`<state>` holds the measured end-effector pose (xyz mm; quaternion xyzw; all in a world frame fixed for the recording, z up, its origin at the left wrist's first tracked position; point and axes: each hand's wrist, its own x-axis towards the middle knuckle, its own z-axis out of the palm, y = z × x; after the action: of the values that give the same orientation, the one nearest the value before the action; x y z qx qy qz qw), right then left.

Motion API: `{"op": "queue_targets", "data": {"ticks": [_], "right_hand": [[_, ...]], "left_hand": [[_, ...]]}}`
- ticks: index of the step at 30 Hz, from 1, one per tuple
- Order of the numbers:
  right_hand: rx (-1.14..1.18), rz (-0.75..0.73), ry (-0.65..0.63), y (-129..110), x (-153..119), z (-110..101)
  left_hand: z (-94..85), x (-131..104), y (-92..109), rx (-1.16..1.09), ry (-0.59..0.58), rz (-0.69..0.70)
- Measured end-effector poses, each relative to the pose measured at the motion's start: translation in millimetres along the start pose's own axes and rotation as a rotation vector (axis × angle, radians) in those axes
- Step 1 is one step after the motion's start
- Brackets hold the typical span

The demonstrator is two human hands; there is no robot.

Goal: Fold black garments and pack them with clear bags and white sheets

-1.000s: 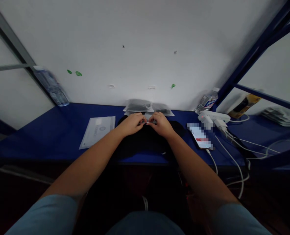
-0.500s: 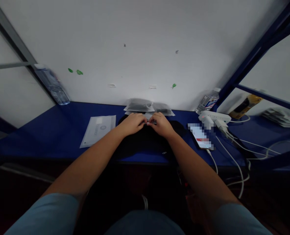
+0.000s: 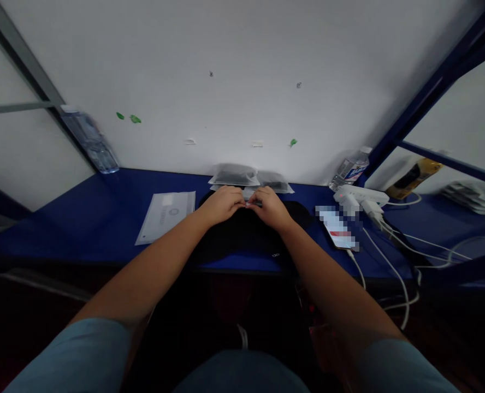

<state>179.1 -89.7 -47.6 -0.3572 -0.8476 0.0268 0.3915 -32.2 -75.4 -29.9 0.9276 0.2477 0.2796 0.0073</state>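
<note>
Over black fabric (image 3: 242,234) on the blue desk, my left hand (image 3: 225,204) and my right hand (image 3: 270,207) meet with their fingertips almost touching. Both hands are closed in a pinch at a tiny pale piece (image 3: 248,204), too small to make out. The black fabric lies spread under both hands and reaches the desk's front edge, with a small white mark near its lower right. Just behind the hands, frosted bags (image 3: 235,175) with dark contents lie against the wall.
A flat frosted bag (image 3: 164,217) lies left of my left forearm. To the right are a phone (image 3: 336,226) on a cable, a power strip (image 3: 361,196) with white cords, and a clear bottle (image 3: 351,168). Another bottle (image 3: 90,142) leans at the left.
The whole view has shifted slightly. Both hands keep their pinch over the black fabric, with hardly any movement.
</note>
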Motion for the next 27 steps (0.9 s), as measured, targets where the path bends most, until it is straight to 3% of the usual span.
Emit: {"op": "queue_targets", "data": {"ticks": [8, 23, 27], "right_hand": [[0.004, 0.009, -0.015, -2.0, -0.1, -4.4], [0.008, -0.043, 0.007, -3.2, -0.4, -2.1], [-0.055, 0.011, 0.001, 0.2, -2.2, -7.0]], "left_hand": [[-8.1, -1.8, -0.7, -0.010, -0.009, -0.017], [-2.3, -2.4, -0.1, 0.038, 0.034, -0.037], [-8.1, -4.4, -0.5, 0.074, 0.045, -0.054]]}}
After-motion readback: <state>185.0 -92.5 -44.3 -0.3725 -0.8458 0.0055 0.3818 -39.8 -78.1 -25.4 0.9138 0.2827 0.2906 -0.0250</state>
